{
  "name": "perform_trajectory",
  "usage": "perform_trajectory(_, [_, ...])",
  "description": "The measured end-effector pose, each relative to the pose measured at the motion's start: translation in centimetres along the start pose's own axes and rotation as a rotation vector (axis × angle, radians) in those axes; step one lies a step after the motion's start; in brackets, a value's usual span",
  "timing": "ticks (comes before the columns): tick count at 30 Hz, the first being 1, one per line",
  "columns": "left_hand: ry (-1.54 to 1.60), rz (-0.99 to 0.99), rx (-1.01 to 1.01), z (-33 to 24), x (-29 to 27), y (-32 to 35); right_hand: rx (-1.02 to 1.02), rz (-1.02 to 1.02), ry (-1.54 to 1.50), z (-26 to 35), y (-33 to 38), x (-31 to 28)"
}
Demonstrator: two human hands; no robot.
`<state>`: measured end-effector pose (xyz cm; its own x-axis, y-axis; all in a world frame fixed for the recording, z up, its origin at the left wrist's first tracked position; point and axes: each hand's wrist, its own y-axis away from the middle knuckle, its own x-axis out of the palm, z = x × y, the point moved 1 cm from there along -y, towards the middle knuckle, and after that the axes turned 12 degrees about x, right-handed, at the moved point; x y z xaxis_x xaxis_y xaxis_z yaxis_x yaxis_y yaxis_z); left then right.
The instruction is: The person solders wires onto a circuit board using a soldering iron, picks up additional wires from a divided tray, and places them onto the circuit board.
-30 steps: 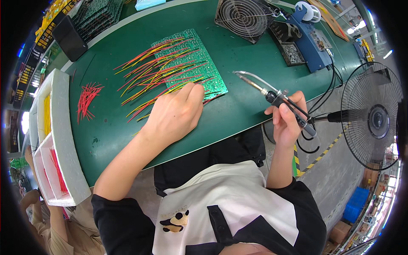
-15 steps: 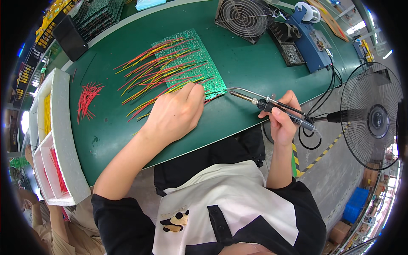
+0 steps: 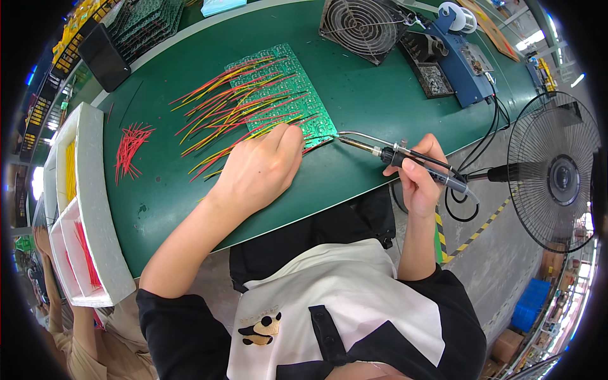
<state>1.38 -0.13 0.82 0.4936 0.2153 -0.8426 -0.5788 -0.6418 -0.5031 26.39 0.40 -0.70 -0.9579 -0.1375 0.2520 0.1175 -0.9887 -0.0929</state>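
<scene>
A green circuit board panel (image 3: 299, 75) lies on the bench, with rows of red, yellow and black wires (image 3: 218, 104) running off it to the left. My left hand (image 3: 263, 168) rests over the panel's near edge, fingers pinched on a thin dark wire (image 3: 318, 137) that reaches the near right corner. My right hand (image 3: 418, 177) grips a soldering iron (image 3: 405, 158) with a curved metal feed tube along its top. Its tip meets or nearly meets that corner; exact contact is too small to tell. My left fingertips are partly hidden behind the hand.
Loose red wires (image 3: 132, 151) lie left on the green bench (image 3: 171, 228). A white foam box (image 3: 101, 209) holds yellow and red wires. At the back stand a square fan (image 3: 364, 28) and a blue solder feeder (image 3: 465, 69). A round fan (image 3: 560, 174) stands right; a co-worker's arm (image 3: 85, 332) shows lower left.
My right hand and the iron have shifted very slightly left. My left hand has stayed in place. At the far left, a co-worker's arm has moved.
</scene>
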Motion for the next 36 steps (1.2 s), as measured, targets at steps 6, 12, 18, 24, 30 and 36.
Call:
perform_trajectory(6, [0.0,-0.006,0.014,-0.04,-0.04,-0.02,-0.003,-0.004,0.01,-0.03,0.01,0.02])
perform_trajectory(12, [0.001,0.0,0.026,-0.01,0.06,0.06,0.001,-0.007,-0.015,-0.07,-0.05,-0.04])
perform_trajectory(18, [-0.011,0.0,0.038,-0.01,0.13,0.09,0.0,-0.004,-0.008,0.0,-0.05,0.02])
perform_trajectory(24, [-0.029,0.009,0.04,0.0,0.21,0.2,0.0,-0.01,-0.007,0.01,-0.03,0.18])
perform_trajectory(30, [-0.026,0.015,0.047,0.05,0.15,0.2,-0.006,0.01,-0.06,-0.21,-0.07,-0.32])
perform_trajectory(36, [-0.028,0.016,0.05,0.17,0.16,0.25,0.005,-0.015,-0.083,-0.03,-0.08,0.05])
